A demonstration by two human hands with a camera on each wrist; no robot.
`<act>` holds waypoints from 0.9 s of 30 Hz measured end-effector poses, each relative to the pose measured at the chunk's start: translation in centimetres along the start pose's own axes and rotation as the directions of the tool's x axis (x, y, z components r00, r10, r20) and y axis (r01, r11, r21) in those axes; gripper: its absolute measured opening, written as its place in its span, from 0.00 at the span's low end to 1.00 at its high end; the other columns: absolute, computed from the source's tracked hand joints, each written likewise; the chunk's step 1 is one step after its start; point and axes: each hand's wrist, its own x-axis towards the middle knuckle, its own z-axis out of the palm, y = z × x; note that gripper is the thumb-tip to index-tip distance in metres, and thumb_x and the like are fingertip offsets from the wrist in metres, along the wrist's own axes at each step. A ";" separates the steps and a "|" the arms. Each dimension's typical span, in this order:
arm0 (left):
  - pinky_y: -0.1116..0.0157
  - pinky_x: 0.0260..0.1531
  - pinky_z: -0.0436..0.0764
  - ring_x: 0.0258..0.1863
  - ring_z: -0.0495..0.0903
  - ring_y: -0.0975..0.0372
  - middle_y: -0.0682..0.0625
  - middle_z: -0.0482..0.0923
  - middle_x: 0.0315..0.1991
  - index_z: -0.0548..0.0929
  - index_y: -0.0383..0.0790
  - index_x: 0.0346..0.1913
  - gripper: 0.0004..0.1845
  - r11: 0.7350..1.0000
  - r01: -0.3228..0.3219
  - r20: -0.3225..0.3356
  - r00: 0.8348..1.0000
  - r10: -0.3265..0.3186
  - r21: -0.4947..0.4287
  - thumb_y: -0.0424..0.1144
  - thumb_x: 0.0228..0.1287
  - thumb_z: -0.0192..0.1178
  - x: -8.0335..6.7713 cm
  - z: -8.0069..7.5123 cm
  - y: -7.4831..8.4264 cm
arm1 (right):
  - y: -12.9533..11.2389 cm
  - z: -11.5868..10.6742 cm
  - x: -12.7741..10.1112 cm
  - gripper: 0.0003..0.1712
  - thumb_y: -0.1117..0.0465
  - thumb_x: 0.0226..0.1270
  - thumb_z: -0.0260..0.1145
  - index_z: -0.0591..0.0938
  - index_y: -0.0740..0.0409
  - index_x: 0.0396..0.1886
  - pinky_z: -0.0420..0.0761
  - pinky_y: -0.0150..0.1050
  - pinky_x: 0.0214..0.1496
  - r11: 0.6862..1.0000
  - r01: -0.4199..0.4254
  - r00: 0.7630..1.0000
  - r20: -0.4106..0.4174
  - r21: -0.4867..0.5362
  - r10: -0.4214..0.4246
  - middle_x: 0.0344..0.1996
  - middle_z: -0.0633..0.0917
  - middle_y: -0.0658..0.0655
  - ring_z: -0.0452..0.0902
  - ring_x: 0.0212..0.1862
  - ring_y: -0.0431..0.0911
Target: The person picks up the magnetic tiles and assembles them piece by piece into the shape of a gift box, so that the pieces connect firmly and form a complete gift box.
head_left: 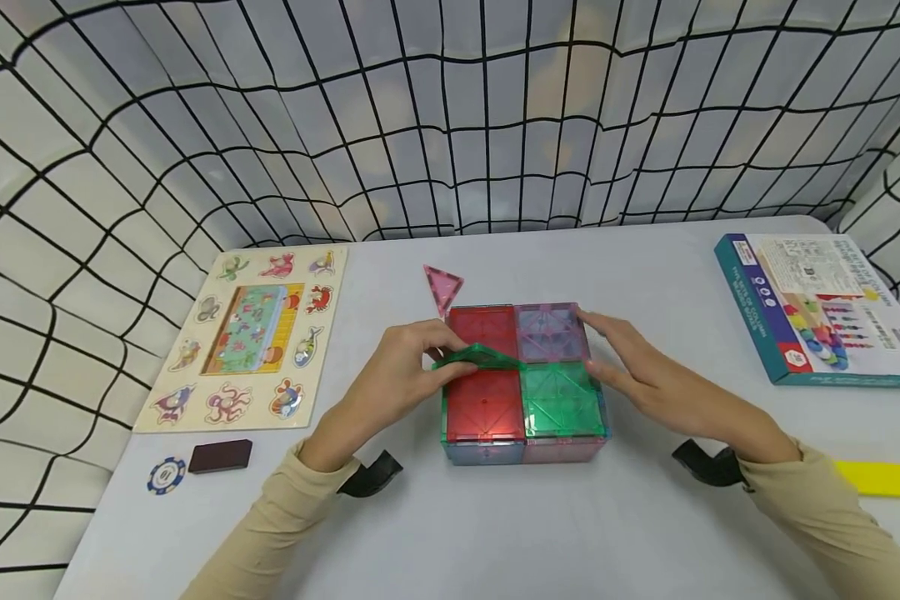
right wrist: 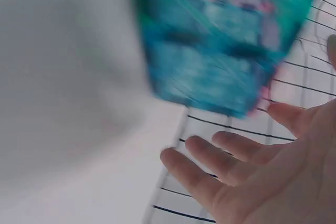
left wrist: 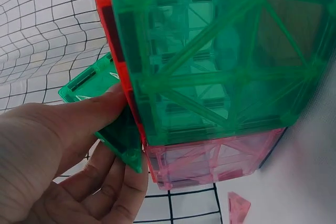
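A box built of translucent magnetic tiles stands in the middle of the table, with red, green and purple squares on top. Between thumb and fingers, my left hand pinches a green magnetic tile, tilted over the red squares at the box's left side. In the left wrist view that tile is partly hidden by the thumb. My right hand is beside the box's right side with its fingers extended. In the right wrist view the fingers hold nothing; the box there is blurred.
A pink triangle tile lies behind the box. On the left are a wooden puzzle board, a dark block and a blue-white chip. A toy box and a yellow piece are right. Black netting rises behind.
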 end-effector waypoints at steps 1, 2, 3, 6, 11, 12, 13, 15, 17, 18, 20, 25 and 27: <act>0.63 0.42 0.86 0.36 0.83 0.64 0.53 0.88 0.37 0.92 0.37 0.42 0.09 1.000 0.002 -0.002 1.000 -0.002 0.003 0.31 0.59 0.78 -0.1 -0.1 0.0 | -0.5 -0.6 0.4 0.39 0.48 0.85 0.54 0.50 0.45 0.86 0.62 0.73 0.73 0.999 0.013 1.000 -0.009 -0.041 -0.013 0.83 0.49 0.62 0.48 0.81 0.65; 0.63 0.42 0.86 0.36 0.83 0.64 0.53 0.88 0.37 0.92 0.37 0.42 0.09 1.000 0.005 -0.004 1.000 -0.005 0.005 0.31 0.59 0.78 -0.1 -0.2 -0.1 | -1.0 -1.2 1.0 0.38 0.48 0.85 0.55 0.53 0.47 0.85 0.62 0.73 0.73 0.997 0.030 0.999 -0.013 -0.077 -0.031 0.83 0.50 0.62 0.48 0.81 0.65; 0.63 0.42 0.86 0.36 0.83 0.64 0.53 0.88 0.37 0.92 0.37 0.42 0.09 1.000 0.008 -0.007 1.000 -0.008 0.006 0.31 0.59 0.78 -0.2 -0.4 -0.2 | -1.5 -1.8 1.6 0.37 0.48 0.84 0.57 0.57 0.48 0.84 0.63 0.72 0.73 0.993 0.050 0.999 -0.014 -0.107 -0.052 0.83 0.51 0.61 0.48 0.81 0.64; 0.63 0.42 0.87 0.36 0.84 0.64 0.53 0.88 0.37 0.92 0.37 0.42 0.09 1.000 0.017 -0.014 1.000 -0.016 0.008 0.31 0.59 0.77 -0.5 -0.7 -0.4 | -3.2 -3.1 4.1 0.32 0.51 0.81 0.62 0.67 0.52 0.79 0.66 0.69 0.73 0.976 0.131 0.991 0.035 -0.176 -0.127 0.81 0.57 0.62 0.52 0.81 0.62; 0.62 0.43 0.87 0.37 0.85 0.64 0.52 0.87 0.38 0.92 0.37 0.44 0.09 1.000 0.018 -0.018 1.000 -0.018 -0.011 0.31 0.60 0.77 -0.9 -0.9 -0.9 | -5.8 -4.6 10.2 0.24 0.55 0.77 0.67 0.79 0.56 0.68 0.73 0.62 0.72 0.925 0.264 0.955 0.208 -0.272 -0.211 0.70 0.74 0.59 0.67 0.73 0.57; 0.62 0.43 0.87 0.38 0.85 0.64 0.52 0.87 0.39 0.92 0.37 0.44 0.09 1.000 0.018 -0.019 1.000 -0.018 -0.014 0.31 0.60 0.77 -0.9 -0.9 -1.0 | -6.3 -4.8 11.6 0.22 0.56 0.76 0.68 0.81 0.57 0.66 0.74 0.60 0.71 0.913 0.284 0.946 0.242 -0.292 -0.217 0.68 0.77 0.58 0.70 0.71 0.57; 0.62 0.44 0.87 0.38 0.85 0.64 0.52 0.87 0.39 0.92 0.37 0.44 0.09 1.000 0.019 -0.021 1.000 -0.019 -0.016 0.31 0.60 0.77 -0.9 -0.8 -1.0 | -6.6 -5.0 13.1 0.21 0.57 0.75 0.69 0.82 0.57 0.64 0.75 0.59 0.69 0.901 0.300 0.937 0.273 -0.312 -0.218 0.65 0.79 0.58 0.73 0.69 0.56; 0.63 0.44 0.86 0.38 0.84 0.64 0.52 0.87 0.39 0.92 0.37 0.44 0.10 0.999 0.025 -0.025 0.999 -0.025 -0.023 0.31 0.60 0.77 -0.9 -0.6 -1.1 | -7.2 -5.2 16.2 0.20 0.59 0.74 0.70 0.83 0.59 0.62 0.77 0.56 0.67 0.881 0.321 0.921 0.331 -0.348 -0.205 0.62 0.82 0.58 0.76 0.65 0.55; 0.63 0.44 0.86 0.38 0.83 0.64 0.52 0.87 0.39 0.91 0.37 0.44 0.10 0.999 0.029 -0.030 0.999 -0.030 -0.032 0.32 0.60 0.77 -1.0 -0.4 -1.1 | -7.7 -5.2 19.2 0.20 0.61 0.74 0.70 0.82 0.60 0.63 0.78 0.54 0.66 0.864 0.320 0.908 0.386 -0.389 -0.162 0.61 0.82 0.59 0.77 0.63 0.56; 0.63 0.44 0.86 0.38 0.83 0.64 0.52 0.87 0.39 0.91 0.37 0.43 0.10 0.999 0.030 -0.032 0.999 -0.031 -0.039 0.32 0.60 0.77 -1.0 -0.3 -1.1 | -8.0 -5.1 20.5 0.21 0.61 0.74 0.70 0.82 0.60 0.64 0.78 0.54 0.65 0.856 0.315 0.901 0.413 -0.409 -0.134 0.62 0.81 0.61 0.77 0.63 0.57; 0.64 0.44 0.86 0.38 0.82 0.64 0.52 0.86 0.39 0.91 0.37 0.43 0.10 0.998 0.026 -0.040 0.999 -0.028 -0.052 0.32 0.60 0.77 -1.1 0.0 -1.1 | -8.4 -4.7 23.0 0.23 0.63 0.75 0.69 0.80 0.59 0.67 0.77 0.54 0.67 0.842 0.301 0.885 0.459 -0.448 -0.072 0.64 0.78 0.64 0.75 0.66 0.59; 0.66 0.44 0.85 0.38 0.82 0.64 0.53 0.85 0.39 0.90 0.37 0.43 0.10 0.998 0.000 -0.064 0.998 -0.004 -0.063 0.32 0.59 0.78 -1.4 0.5 -0.9 | -8.9 -3.2 27.2 0.29 0.63 0.79 0.63 0.73 0.54 0.76 0.68 0.56 0.75 0.813 0.279 0.840 0.541 -0.511 0.051 0.74 0.68 0.66 0.60 0.77 0.59; 0.66 0.45 0.84 0.38 0.82 0.64 0.52 0.85 0.39 0.90 0.37 0.43 0.10 0.998 -0.007 -0.070 0.998 0.002 -0.067 0.32 0.59 0.78 -1.4 0.6 -0.8 | -8.9 -2.6 28.0 0.30 0.63 0.80 0.60 0.72 0.50 0.78 0.65 0.57 0.77 0.789 0.282 0.819 0.565 -0.546 0.098 0.77 0.64 0.66 0.55 0.79 0.58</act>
